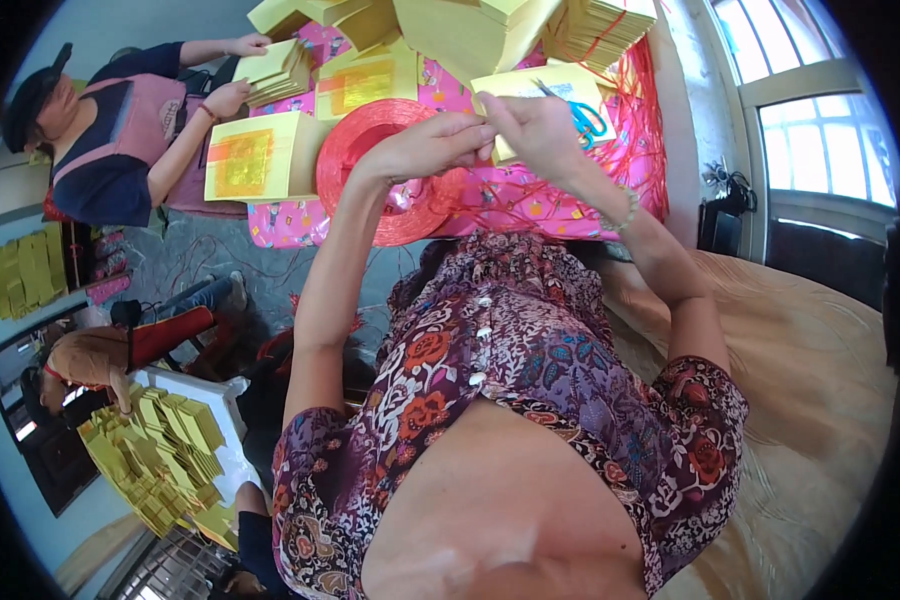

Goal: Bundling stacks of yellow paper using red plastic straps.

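Note:
My left hand (pixel 432 146) and my right hand (pixel 540 132) meet above a pink patterned table cover (pixel 525 208), fingers pinched together. Whatever they pinch is too small to make out; thin red strings (pixel 515 190) lie just below them. Under my left wrist sits a large ring-shaped roll of red plastic twine (pixel 342 140). Scissors with blue handles (pixel 590 122) rest on a yellow paper stack (pixel 510 83) beside my right hand, which partly hides the stack.
More yellow paper bundles (pixel 600 35) stand along the far side; red strings (pixel 650 130) hang at the right edge. At left, a co-worker (pixel 120 140) handles a yellow stack (pixel 275 72). Another table (pixel 232 425) at lower left carries many yellow bundles, with people around it.

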Available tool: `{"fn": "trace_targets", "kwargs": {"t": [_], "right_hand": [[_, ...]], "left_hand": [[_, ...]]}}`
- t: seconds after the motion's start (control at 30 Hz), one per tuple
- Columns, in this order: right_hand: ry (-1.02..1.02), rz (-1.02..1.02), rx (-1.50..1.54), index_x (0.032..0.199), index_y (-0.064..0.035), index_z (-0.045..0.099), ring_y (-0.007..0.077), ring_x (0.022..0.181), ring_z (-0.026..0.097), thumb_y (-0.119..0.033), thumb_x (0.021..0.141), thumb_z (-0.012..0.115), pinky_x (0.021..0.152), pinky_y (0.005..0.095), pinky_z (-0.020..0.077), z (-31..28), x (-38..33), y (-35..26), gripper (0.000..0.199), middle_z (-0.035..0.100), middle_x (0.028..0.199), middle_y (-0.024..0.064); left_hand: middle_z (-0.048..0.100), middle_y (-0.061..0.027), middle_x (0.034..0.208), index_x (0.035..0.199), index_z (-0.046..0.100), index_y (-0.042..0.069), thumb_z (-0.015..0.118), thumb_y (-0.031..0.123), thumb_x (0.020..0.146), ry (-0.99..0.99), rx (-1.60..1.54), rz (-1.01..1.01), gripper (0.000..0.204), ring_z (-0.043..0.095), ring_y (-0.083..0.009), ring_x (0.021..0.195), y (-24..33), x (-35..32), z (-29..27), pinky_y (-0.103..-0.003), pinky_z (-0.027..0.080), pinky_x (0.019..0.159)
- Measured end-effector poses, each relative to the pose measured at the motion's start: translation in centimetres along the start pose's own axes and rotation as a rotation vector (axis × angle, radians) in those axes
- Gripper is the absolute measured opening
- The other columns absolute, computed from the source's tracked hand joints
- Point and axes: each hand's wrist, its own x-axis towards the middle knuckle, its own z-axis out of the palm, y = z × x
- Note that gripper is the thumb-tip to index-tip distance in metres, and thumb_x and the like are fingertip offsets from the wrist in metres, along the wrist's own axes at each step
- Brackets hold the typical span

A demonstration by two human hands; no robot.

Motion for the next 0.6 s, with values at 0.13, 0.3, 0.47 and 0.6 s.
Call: {"fn": "trace_targets", "kwargs": {"t": [0.13,0.3,0.47,0.6], "right_hand": [[0.245,0.211,-0.058,0.093,0.0007,0.067,0.0049,0.058,0.050,-0.038,0.086,0.058,0.053,0.0245,0.0434,-6.3,2.9,4.5,0.040,0.061,0.061,0.0042],[0.529,0.347,-0.635,0.086,-0.0126,0.070,0.0306,0.073,0.065,-0.055,0.085,0.044,0.067,0.0382,0.0498,-15.6,3.2,13.9,0.050,0.065,0.072,0.0156],[0.331,0.555,-0.900,0.088,-0.0172,0.071,0.0324,0.081,0.064,-0.055,0.087,0.035,0.075,0.0417,0.0491,-20.1,0.8,21.8,0.051,0.066,0.081,0.0141],[0.010,0.430,-1.270,0.099,-0.0137,0.067,0.0306,0.085,0.063,-0.049,0.087,0.041,0.077,0.0419,0.0484,-17.3,-1.0,23.7,0.045,0.065,0.094,0.0134]], "left_hand": [[0.038,0.0063,0.060,0.079,0.051,0.008,0.040,0.031,0.095,0.032,-0.191,-0.042,0.030,0.034,-0.0026,0.053,-1.8,-1.6,-0.8,-0.018,0.027,0.044],[0.035,0.0071,0.058,0.077,0.049,0.010,0.039,0.031,0.096,-0.008,-0.229,-0.069,0.029,0.031,-0.0032,0.050,-5.8,-3.2,-2.0,-0.018,0.024,0.041],[0.031,0.0090,0.058,0.079,0.049,0.012,0.042,0.034,0.095,-0.059,-0.293,-0.139,0.028,0.026,-0.0013,0.049,-11.1,-5.0,-2.3,-0.018,0.020,0.043],[0.035,0.0094,0.060,0.078,0.051,0.012,0.042,0.034,0.095,-0.058,-0.292,-0.165,0.030,0.029,-0.0011,0.051,-9.8,-4.8,-1.8,-0.018,0.021,0.044]]}}
